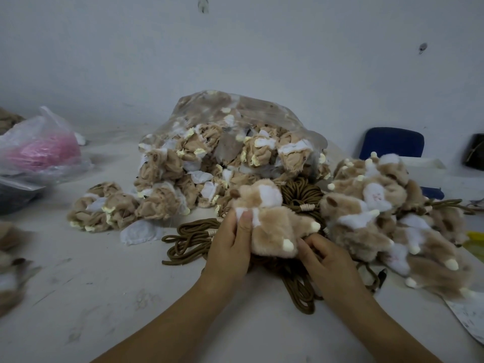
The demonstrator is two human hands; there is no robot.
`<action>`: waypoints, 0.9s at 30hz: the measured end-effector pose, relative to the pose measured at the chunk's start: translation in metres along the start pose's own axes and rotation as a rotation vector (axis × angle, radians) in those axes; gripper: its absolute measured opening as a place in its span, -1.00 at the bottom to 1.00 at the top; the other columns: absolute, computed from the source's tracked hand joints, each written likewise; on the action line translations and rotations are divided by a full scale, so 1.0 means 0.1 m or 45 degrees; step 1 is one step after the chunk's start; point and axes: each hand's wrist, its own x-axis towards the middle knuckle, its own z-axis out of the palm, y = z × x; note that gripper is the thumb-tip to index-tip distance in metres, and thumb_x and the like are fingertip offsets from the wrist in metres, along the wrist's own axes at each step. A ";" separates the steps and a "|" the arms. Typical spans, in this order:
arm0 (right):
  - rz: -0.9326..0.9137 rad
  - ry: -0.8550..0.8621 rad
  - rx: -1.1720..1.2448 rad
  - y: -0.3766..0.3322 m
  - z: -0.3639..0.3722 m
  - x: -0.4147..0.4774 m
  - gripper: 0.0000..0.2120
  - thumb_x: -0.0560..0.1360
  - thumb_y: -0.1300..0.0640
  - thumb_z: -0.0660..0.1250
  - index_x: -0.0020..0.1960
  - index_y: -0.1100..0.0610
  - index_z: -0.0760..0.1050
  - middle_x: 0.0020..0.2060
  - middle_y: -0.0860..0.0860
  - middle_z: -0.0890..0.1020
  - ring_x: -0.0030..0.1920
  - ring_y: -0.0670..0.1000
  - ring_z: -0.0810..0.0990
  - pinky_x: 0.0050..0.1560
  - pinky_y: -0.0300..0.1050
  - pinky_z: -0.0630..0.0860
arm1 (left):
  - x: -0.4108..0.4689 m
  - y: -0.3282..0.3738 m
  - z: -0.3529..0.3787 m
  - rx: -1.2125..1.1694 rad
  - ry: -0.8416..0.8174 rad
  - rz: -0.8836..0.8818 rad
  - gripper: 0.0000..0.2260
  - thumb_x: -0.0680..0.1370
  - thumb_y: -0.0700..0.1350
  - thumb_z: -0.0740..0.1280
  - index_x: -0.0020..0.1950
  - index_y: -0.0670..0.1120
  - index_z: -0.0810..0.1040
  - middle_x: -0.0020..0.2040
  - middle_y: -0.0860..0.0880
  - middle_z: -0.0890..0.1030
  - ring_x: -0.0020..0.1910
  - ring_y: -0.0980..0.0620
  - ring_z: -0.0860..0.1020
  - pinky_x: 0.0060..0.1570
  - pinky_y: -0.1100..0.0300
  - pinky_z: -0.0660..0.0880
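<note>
- Work item: one plush toy (272,226), tan pile with white patches and cream tips on its limbs. It is held just above the middle of the table (104,284), over a coil of brown cords (188,239).
- Left hand (230,247): grasping the plush toy at its left side, thumb pressed on a white patch, fingers curled behind the body.
- Right hand (327,260): fingers curled in, pinching the lower right end of the plush toy beside a cream-tipped limb.
- Handling judgement: the plush toy appears light, soft and limp. It will fold and sag where unsupported, and the long pile offers good friction, so slipping is unlikely.
- Recommended hold: grip the body fabric on both sides, as now. Avoid pulling on the small cream tips or the ear, since their seams look like the weakest points.
- Risk: the cords lie directly beneath and may snag a limb when the plush toy is lowered or moved aside.
- Surroundings: a clear bag (235,142) of inside-out skins stands toward the far edge. A heap of fluffy toys (379,213) lies along the right edge. A pink-filled bag (42,150) sits near the far left corner.
</note>
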 end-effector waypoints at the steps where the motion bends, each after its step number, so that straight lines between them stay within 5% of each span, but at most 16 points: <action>1: 0.027 0.005 -0.009 0.00 0.01 0.00 -0.67 0.45 -0.19 0.20 -0.33 0.01 0.46 -0.47 -0.11 0.51 -0.41 -0.12 0.47 -0.43 -0.24 0.33 | -0.01 0.00 0.01 -0.018 -0.017 -0.031 -0.71 0.55 0.26 0.13 -0.01 0.16 0.56 -0.01 0.01 0.65 0.05 0.02 0.61 0.06 0.06 0.57; 6: 0.076 0.006 -0.018 -0.02 0.05 -0.02 -0.84 0.53 -0.04 0.25 -0.21 -0.09 0.50 -0.35 -0.05 0.60 -0.25 -0.14 0.54 -0.32 -0.16 0.44 | -0.03 0.05 0.05 -0.219 -0.148 -0.252 -0.66 0.68 -0.02 0.17 -0.09 0.33 0.65 -0.08 0.21 0.69 -0.06 0.28 0.63 -0.16 0.42 0.51; 10: 0.085 0.004 -0.040 -0.02 0.08 0.01 -0.79 0.52 -0.10 0.22 -0.24 -0.08 0.49 -0.40 -0.04 0.56 -0.32 -0.09 0.52 -0.32 -0.07 0.44 | 0.02 0.07 -0.01 -0.106 -0.067 -0.318 -0.87 0.63 0.04 0.27 -0.05 0.13 0.59 -0.05 -0.01 0.66 -0.16 0.03 0.61 -0.25 0.22 0.51; 13: 0.069 0.002 -0.051 -0.01 0.07 0.03 -0.56 0.41 -0.32 0.11 -0.30 0.04 0.46 -0.46 -0.03 0.50 -0.45 -0.09 0.43 -0.39 -0.01 0.38 | 0.08 0.07 -0.10 0.347 0.216 0.107 -0.90 0.59 -0.02 0.36 0.07 0.06 0.48 0.14 0.01 0.47 0.02 0.15 0.52 0.00 0.27 0.50; 15: 0.016 -0.013 -0.088 0.01 0.07 0.03 -0.57 0.38 -0.36 0.06 -0.32 -0.04 0.42 -0.40 -0.13 0.52 -0.42 -0.09 0.45 -0.36 0.03 0.41 | 0.07 0.13 -0.09 0.562 0.280 0.423 -0.87 0.62 -0.02 0.29 0.13 0.01 0.54 0.17 0.08 0.45 0.19 0.12 0.47 0.20 0.27 0.41; 20: -0.035 -0.029 -0.168 0.03 0.09 0.00 -0.66 0.42 -0.32 0.08 -0.31 -0.11 0.39 -0.43 -0.13 0.48 -0.33 -0.11 0.48 -0.35 -0.13 0.39 | -0.04 0.13 0.00 0.545 -0.120 0.155 -0.53 0.50 0.30 0.25 0.35 0.14 0.46 0.25 0.27 0.47 0.27 0.31 0.40 0.19 0.32 0.38; 23: 0.007 -0.014 -0.132 0.03 0.08 -0.01 -0.57 0.37 -0.37 0.04 -0.29 -0.06 0.44 -0.43 -0.10 0.49 -0.35 -0.10 0.48 -0.31 -0.04 0.42 | -0.02 0.10 -0.01 0.576 -0.152 0.176 -0.58 0.55 0.04 0.39 0.38 0.22 0.41 0.26 0.28 0.47 0.27 0.27 0.42 0.23 0.22 0.43; 27: 0.034 0.006 -0.094 0.03 0.08 -0.01 -0.50 0.37 -0.37 0.06 -0.29 0.04 0.46 -0.41 -0.02 0.51 -0.37 -0.06 0.48 -0.28 0.07 0.45 | -0.04 0.13 -0.04 0.504 -0.109 0.364 -0.71 0.59 -0.13 0.29 0.24 0.19 0.59 0.15 0.27 0.58 0.20 0.26 0.50 0.19 0.26 0.46</action>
